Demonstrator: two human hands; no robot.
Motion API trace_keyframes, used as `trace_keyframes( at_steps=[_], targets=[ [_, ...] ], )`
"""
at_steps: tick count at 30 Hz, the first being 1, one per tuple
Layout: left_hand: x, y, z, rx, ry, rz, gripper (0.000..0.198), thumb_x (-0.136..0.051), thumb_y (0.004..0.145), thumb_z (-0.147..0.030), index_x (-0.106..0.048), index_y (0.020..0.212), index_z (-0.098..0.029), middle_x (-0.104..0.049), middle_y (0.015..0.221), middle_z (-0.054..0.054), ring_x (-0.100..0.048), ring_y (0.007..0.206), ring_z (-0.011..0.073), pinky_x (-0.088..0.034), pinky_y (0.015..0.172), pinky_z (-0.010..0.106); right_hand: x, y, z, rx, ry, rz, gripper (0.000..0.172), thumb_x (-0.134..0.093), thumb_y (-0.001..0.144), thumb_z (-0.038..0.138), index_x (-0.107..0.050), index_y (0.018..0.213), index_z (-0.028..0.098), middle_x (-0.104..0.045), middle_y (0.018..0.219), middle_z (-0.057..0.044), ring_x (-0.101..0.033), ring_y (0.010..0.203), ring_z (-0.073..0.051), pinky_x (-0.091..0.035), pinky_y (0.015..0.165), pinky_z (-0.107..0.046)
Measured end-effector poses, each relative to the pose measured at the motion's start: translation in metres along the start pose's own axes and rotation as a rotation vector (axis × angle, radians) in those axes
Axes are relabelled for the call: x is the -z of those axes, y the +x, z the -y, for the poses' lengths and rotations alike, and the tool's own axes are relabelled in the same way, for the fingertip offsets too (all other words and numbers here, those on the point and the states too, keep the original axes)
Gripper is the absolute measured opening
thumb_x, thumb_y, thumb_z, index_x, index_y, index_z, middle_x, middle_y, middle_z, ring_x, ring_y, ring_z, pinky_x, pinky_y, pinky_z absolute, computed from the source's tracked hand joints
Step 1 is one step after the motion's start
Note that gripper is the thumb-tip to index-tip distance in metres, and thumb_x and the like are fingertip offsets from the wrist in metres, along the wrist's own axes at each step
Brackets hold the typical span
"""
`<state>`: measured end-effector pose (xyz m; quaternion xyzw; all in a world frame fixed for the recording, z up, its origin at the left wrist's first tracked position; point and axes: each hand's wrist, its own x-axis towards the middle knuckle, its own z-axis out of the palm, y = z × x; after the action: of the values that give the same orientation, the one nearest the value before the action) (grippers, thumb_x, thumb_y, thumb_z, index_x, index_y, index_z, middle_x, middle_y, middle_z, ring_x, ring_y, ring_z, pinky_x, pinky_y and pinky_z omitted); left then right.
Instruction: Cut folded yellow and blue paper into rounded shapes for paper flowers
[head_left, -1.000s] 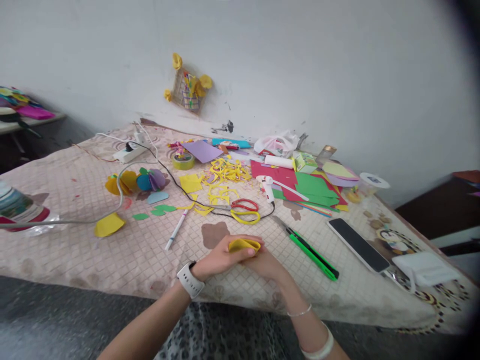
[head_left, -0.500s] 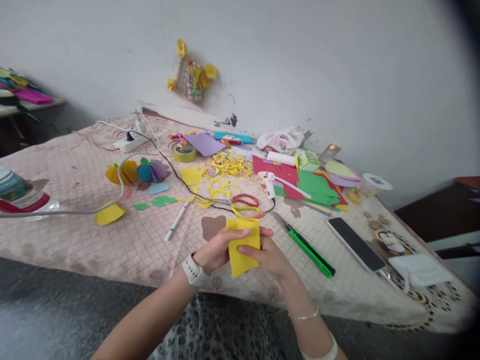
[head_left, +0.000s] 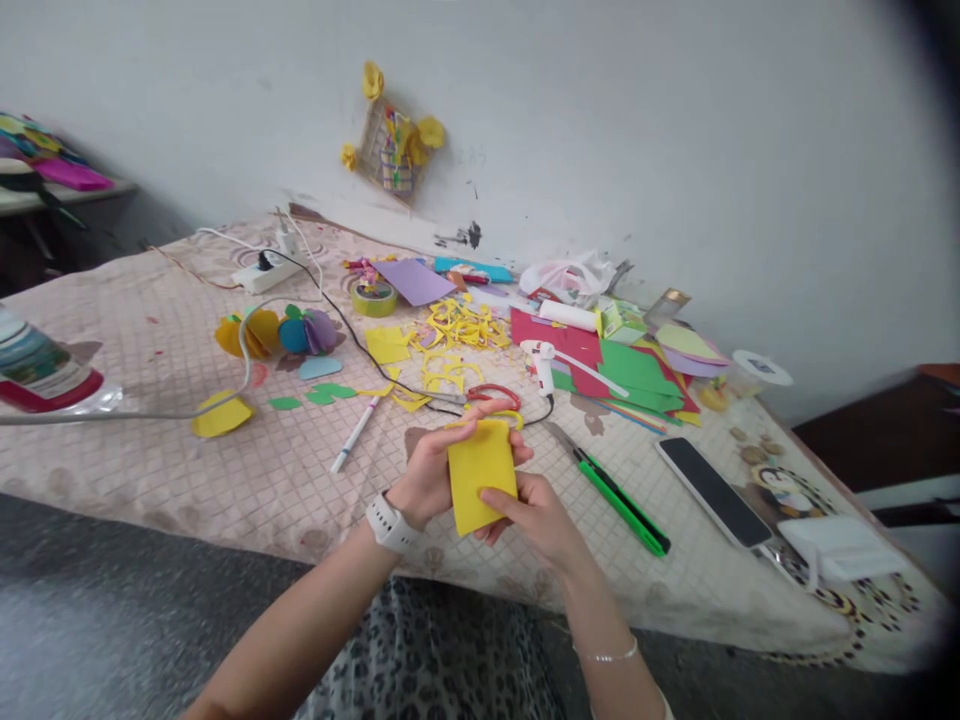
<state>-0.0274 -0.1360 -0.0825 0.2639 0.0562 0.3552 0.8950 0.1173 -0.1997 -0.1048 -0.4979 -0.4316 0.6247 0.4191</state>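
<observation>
A yellow piece of paper (head_left: 480, 470), roughly rectangular and seemingly folded or stacked, is held up over the near edge of the table. My left hand (head_left: 431, 475) supports it from the left and behind, its thumb along the upper left edge and fingertips showing past the right side. On the lower right, my right hand (head_left: 536, 510) pinches the paper with the thumb in front. Just beyond the hands lie scissors (head_left: 491, 395) with red and yellow handles, partly covered by my left fingers. A green utility knife (head_left: 619, 500) rests to the right.
A white glue gun (head_left: 541, 365) lies behind the hands, its black cord crossing the table. Yellow scraps (head_left: 461, 325), green sheets (head_left: 637, 375) and a marker (head_left: 355, 435) are spread around. At right is a phone (head_left: 712, 490); a bottle (head_left: 45, 370) stands far left.
My left thumb has moved from the paper's front to its upper left edge. The paper has shifted slightly up and left, and more of its face shows. The view has tilted a little.
</observation>
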Motion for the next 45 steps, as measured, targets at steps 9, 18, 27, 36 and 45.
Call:
trace_keyframes(
  at_steps=[9, 18, 27, 36, 45],
  targets=[
    [-0.011, -0.012, 0.026, 0.044, 0.271, -0.160, 0.043, -0.068, 0.080, -0.033, -0.066, 0.115, -0.009, -0.069, 0.110, 0.016, -0.051, 0.050, 0.0075, -0.033, 0.040, 0.019, -0.012, -0.006, -0.002, 0.147, -0.010, -0.188, 0.038, -0.073, 0.077, 0.052, -0.069, 0.080, 0.014, -0.071, 0.059, -0.004, -0.067, 0.048, -0.020, -0.057, 0.049, -0.031],
    [-0.018, -0.025, 0.017, 0.024, 0.376, -0.291, 0.037, -0.067, 0.084, -0.038, -0.071, 0.106, -0.008, -0.073, 0.096, 0.013, -0.067, 0.086, 0.0212, -0.049, 0.081, 0.031, 0.017, -0.032, 0.022, 0.340, -0.250, -0.490, 0.030, -0.068, 0.082, 0.048, -0.071, 0.082, 0.018, -0.075, 0.083, -0.007, -0.069, 0.080, -0.021, -0.054, 0.075, -0.031],
    [-0.034, -0.038, 0.029, 0.222, 0.303, -0.156, 0.034, -0.070, 0.082, -0.039, -0.067, 0.100, -0.010, -0.073, 0.081, 0.009, -0.069, 0.073, 0.0181, -0.054, 0.070, 0.029, -0.013, -0.031, 0.037, -0.028, -0.058, -0.269, 0.048, -0.068, 0.073, 0.063, -0.061, 0.068, 0.016, -0.051, 0.042, 0.004, -0.041, 0.030, -0.008, -0.025, 0.025, -0.015],
    [-0.036, -0.043, 0.026, 0.329, 0.215, -0.153, 0.033, -0.069, 0.082, -0.037, -0.064, 0.104, -0.012, -0.072, 0.090, 0.013, -0.072, 0.079, 0.0244, -0.059, 0.054, 0.029, -0.001, -0.031, 0.048, 0.208, -0.403, -0.237, 0.050, -0.062, 0.085, 0.052, -0.062, 0.120, 0.015, -0.071, 0.112, -0.014, -0.069, 0.092, -0.025, -0.057, 0.073, -0.033],
    [-0.031, -0.038, 0.029, 0.323, 0.388, -0.251, 0.028, -0.066, 0.082, -0.038, -0.065, 0.094, -0.013, -0.072, 0.080, 0.009, -0.068, 0.075, 0.0209, -0.054, 0.057, 0.028, -0.005, -0.023, 0.081, 0.649, -1.265, -0.046, 0.036, -0.051, 0.094, 0.020, -0.060, 0.127, 0.008, -0.066, 0.126, -0.013, -0.057, 0.118, -0.027, -0.043, 0.102, -0.048]
  ],
)
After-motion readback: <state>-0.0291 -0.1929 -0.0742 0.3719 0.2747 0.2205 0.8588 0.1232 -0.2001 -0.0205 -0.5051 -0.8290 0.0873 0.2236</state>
